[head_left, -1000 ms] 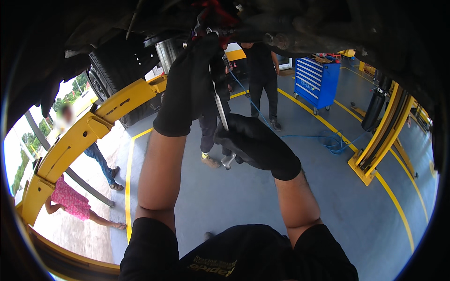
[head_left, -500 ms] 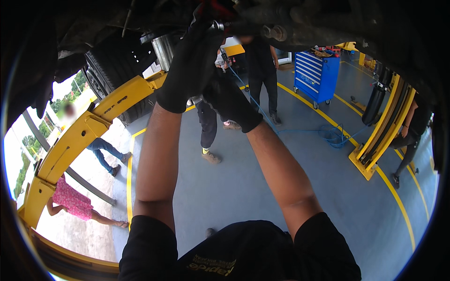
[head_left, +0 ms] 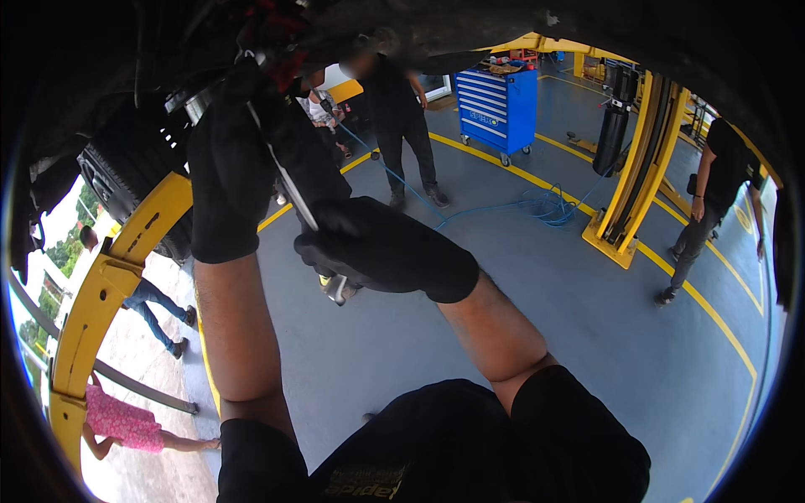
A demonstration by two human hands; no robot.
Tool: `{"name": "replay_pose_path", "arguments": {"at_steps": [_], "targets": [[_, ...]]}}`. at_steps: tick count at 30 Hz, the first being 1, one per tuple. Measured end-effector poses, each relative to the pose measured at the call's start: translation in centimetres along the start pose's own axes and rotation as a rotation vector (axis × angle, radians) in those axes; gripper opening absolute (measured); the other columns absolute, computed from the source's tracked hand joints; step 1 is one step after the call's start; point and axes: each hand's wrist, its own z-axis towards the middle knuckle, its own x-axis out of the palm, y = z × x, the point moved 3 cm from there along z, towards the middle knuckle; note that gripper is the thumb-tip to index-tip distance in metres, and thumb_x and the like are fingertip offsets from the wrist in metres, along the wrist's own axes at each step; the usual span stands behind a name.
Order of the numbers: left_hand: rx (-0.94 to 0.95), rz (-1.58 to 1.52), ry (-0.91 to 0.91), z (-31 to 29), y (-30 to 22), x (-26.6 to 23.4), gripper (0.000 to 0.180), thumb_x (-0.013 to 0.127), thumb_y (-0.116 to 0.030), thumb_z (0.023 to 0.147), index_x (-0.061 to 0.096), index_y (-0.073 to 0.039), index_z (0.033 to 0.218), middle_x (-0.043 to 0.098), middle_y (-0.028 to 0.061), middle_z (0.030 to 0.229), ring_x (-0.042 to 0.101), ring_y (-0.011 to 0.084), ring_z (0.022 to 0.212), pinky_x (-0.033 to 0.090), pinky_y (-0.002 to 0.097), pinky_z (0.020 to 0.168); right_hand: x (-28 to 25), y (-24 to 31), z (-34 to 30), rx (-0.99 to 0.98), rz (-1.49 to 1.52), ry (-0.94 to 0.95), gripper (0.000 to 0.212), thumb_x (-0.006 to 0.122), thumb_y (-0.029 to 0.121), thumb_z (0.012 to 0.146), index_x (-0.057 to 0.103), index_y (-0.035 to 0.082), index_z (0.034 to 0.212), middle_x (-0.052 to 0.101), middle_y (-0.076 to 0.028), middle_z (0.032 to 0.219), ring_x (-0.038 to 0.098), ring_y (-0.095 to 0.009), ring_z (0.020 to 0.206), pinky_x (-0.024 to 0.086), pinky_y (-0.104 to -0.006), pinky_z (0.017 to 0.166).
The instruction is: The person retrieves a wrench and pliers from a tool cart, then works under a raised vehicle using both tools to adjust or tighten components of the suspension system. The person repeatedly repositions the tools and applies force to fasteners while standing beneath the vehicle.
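Both my hands wear black gloves and are raised beneath a vehicle's dark underside (head_left: 470, 54). My right hand (head_left: 386, 251) is closed around the lower part of a long silver wrench (head_left: 289, 180), whose end sticks out below the fist. The wrench slants up and left to my left hand (head_left: 231, 159), where its upper part is hidden. My left hand reaches up against the underside, next to a small shiny metal piece and a red part (head_left: 277, 33). Its fingers are lost in the dark, so their grip does not show.
A yellow lift arm (head_left: 117, 268) curves along the left below a tyre (head_left: 126, 168). At the right stand a yellow lift post (head_left: 646, 168) and a blue tool cabinet (head_left: 499, 109). A blue hose (head_left: 549, 205) lies coiled on the floor. Several people stand around.
My right hand has come down and away from my left, and the wrench now shows between them. The view has shifted, so both hands and the surroundings sit further left.
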Motion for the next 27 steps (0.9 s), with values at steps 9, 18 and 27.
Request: {"name": "replay_pose_path", "arguments": {"at_steps": [9,18,27], "targets": [[0.428,0.231,-0.135,0.1,2.8,1.5,0.055,0.069,0.008,0.08,0.059,-0.005,0.133,0.06,0.0191,0.136,0.059,0.0381,0.125,0.052,0.0393,0.101,8.4,-5.6,3.2,0.541,0.494,-0.007,0.038,0.072,0.019,0.091,0.062,0.003,0.124,0.065,-0.017,0.117,0.067,-0.031,0.099,0.056,-0.041,0.081],[0.619,0.483,-0.088,-0.1,6.9,2.6,0.049,0.071,0.002,0.087,0.057,-0.001,0.135,0.062,0.0189,0.134,0.058,0.0377,0.129,0.051,0.0426,0.106,13.4,-10.1,3.6,0.247,0.324,-0.173,0.05,0.077,0.012,0.079,0.059,0.007,0.126,0.058,-0.018,0.125,0.055,-0.038,0.117,0.045,-0.0459,0.101],[-0.282,-0.484,0.165,0.3,-0.1,1.3,0.028,0.064,-0.005,0.097,0.061,-0.002,0.125,0.067,0.0092,0.1,0.062,0.0147,0.077,0.049,0.0244,0.067,2.1,-1.4,1.5,0.421,0.351,0.06,0.032,0.068,0.005,0.092,0.059,0.001,0.122,0.067,-0.017,0.105,0.067,-0.029,0.09,0.055,-0.0407,0.077]]}}
